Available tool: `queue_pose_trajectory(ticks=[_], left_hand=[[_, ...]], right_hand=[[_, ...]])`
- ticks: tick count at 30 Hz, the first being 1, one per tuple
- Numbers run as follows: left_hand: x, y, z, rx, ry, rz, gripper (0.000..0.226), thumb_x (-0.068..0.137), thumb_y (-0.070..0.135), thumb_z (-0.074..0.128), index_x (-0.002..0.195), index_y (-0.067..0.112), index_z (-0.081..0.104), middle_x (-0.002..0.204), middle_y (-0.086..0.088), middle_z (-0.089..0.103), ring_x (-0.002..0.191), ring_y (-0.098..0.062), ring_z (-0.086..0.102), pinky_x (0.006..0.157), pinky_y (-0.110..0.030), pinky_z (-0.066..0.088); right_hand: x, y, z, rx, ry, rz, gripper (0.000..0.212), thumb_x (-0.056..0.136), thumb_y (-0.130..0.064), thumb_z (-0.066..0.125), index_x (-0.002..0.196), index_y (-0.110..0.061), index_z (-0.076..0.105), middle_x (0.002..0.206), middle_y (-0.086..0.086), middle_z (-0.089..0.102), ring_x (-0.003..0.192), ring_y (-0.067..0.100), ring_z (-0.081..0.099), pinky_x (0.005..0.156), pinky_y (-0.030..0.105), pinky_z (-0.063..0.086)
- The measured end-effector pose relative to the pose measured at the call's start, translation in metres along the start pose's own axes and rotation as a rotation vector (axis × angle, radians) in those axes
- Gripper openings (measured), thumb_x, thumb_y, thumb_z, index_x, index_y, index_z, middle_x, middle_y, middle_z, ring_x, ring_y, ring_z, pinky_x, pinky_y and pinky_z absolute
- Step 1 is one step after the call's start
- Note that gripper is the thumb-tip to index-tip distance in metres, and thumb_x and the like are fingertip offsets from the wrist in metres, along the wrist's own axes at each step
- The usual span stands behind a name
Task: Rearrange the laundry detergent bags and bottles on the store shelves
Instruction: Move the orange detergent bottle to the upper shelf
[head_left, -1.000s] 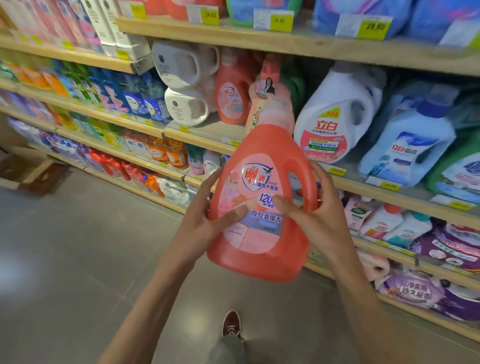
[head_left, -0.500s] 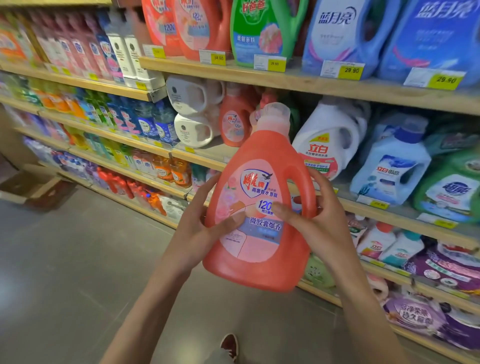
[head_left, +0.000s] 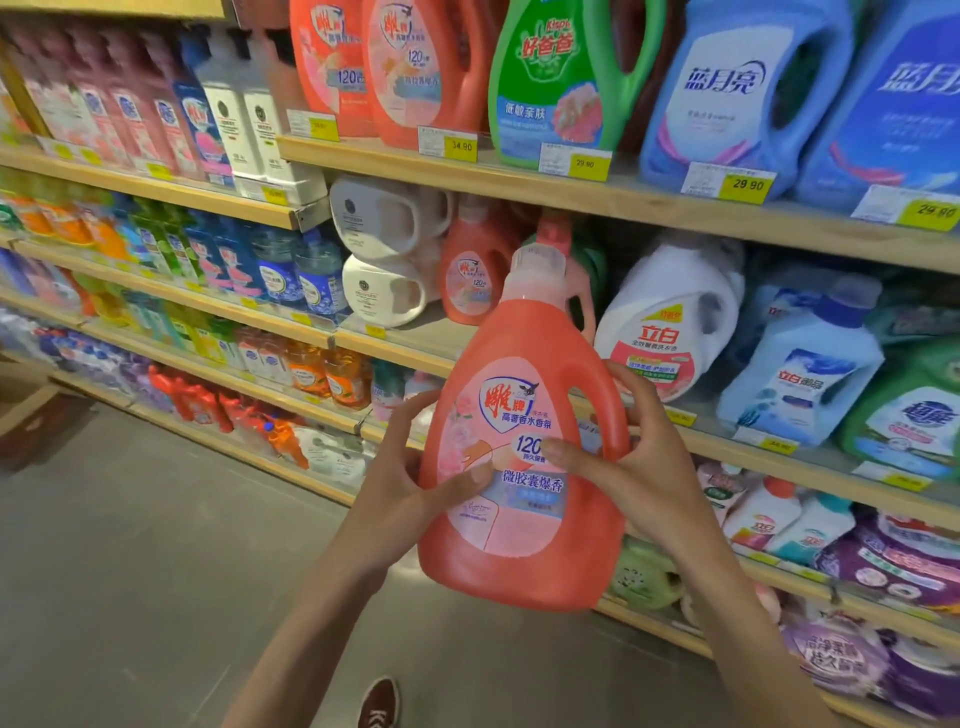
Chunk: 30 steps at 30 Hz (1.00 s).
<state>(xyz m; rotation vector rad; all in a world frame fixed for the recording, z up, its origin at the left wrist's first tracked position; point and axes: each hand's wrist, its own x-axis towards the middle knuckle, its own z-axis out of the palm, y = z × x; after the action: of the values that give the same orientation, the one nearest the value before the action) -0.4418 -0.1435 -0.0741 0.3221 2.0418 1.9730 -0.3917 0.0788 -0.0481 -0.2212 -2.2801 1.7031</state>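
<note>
The store shelves beyond the hands are carrying mixed rows of detergent, so most of the rearranging is looking undone. The orange detergent bottle is hanging upright between both hands, off any shelf (matching orange bottles are standing above the hands). The left hand is gripping its side and the right hand is gripping its handle side.

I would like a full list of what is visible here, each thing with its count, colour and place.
held bottle: one, coral, mid-air, centre
matching bottles: two, coral, top shelf
green bottle: one, green, top shelf
blue bottles: two, blue, top shelf right
white jugs: two, white, stacked, middle shelf
purple bags: several, purple, lower shelf right
shoe: one, dark red, floor
left hand: grips held bottle's left side
right hand: grips its handle side
</note>
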Motion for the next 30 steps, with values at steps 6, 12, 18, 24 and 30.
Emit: queue_pose_trajectory(ticks=[6, 12, 18, 24, 30], left_hand=[[0.061, -0.011, -0.067, 0.045, -0.056, -0.003, 0.077, 0.065, 0.04, 0.088, 0.126, 0.055, 0.043, 0.105, 0.011, 0.076, 0.091, -0.013, 0.075, 0.072, -0.034, 0.063], [0.116, -0.022, -0.133, 0.09, -0.109, -0.02, 0.086, 0.065, 0.035, 0.092, 0.136, 0.039, 0.043, 0.113, 0.013, 0.071, 0.091, -0.004, 0.073, 0.076, -0.034, 0.064], [0.171, -0.035, -0.17, 0.182, -0.139, -0.045, 0.085, 0.058, 0.031, 0.095, 0.13, 0.03, 0.048, 0.115, 0.016, 0.064, 0.096, -0.002, 0.067, 0.069, -0.022, 0.059], [0.222, -0.062, -0.177, 0.097, -0.159, -0.113, 0.075, 0.053, 0.029, 0.095, 0.118, 0.035, 0.058, 0.103, 0.013, 0.073, 0.088, -0.002, 0.072, 0.078, -0.032, 0.061], [0.281, -0.071, -0.177, 0.123, -0.194, -0.081, 0.086, 0.059, 0.029, 0.096, 0.133, 0.031, 0.052, 0.11, 0.002, 0.071, 0.1, -0.015, 0.071, 0.075, -0.03, 0.06]], right_hand=[[0.046, -0.006, 0.063, -0.108, 0.074, -0.008, 0.087, 0.065, -0.034, 0.09, 0.137, -0.041, 0.042, 0.117, -0.024, 0.06, 0.095, -0.023, 0.055, 0.071, 0.009, 0.048], [0.091, 0.006, 0.127, -0.147, 0.127, 0.012, 0.096, 0.059, -0.039, 0.089, 0.142, -0.038, 0.04, 0.114, -0.028, 0.055, 0.096, -0.023, 0.053, 0.072, 0.004, 0.046], [0.131, 0.019, 0.162, -0.196, 0.119, 0.013, 0.099, 0.059, -0.033, 0.094, 0.143, -0.034, 0.04, 0.121, -0.023, 0.058, 0.103, -0.017, 0.055, 0.089, 0.019, 0.048], [0.178, 0.029, 0.172, -0.235, 0.121, 0.001, 0.103, 0.057, -0.029, 0.096, 0.144, -0.031, 0.04, 0.13, -0.014, 0.057, 0.111, -0.008, 0.056, 0.086, 0.011, 0.044], [0.226, 0.05, 0.176, -0.238, 0.159, -0.012, 0.1, 0.058, -0.028, 0.095, 0.142, -0.029, 0.04, 0.128, -0.017, 0.054, 0.114, -0.005, 0.055, 0.097, 0.024, 0.047]])
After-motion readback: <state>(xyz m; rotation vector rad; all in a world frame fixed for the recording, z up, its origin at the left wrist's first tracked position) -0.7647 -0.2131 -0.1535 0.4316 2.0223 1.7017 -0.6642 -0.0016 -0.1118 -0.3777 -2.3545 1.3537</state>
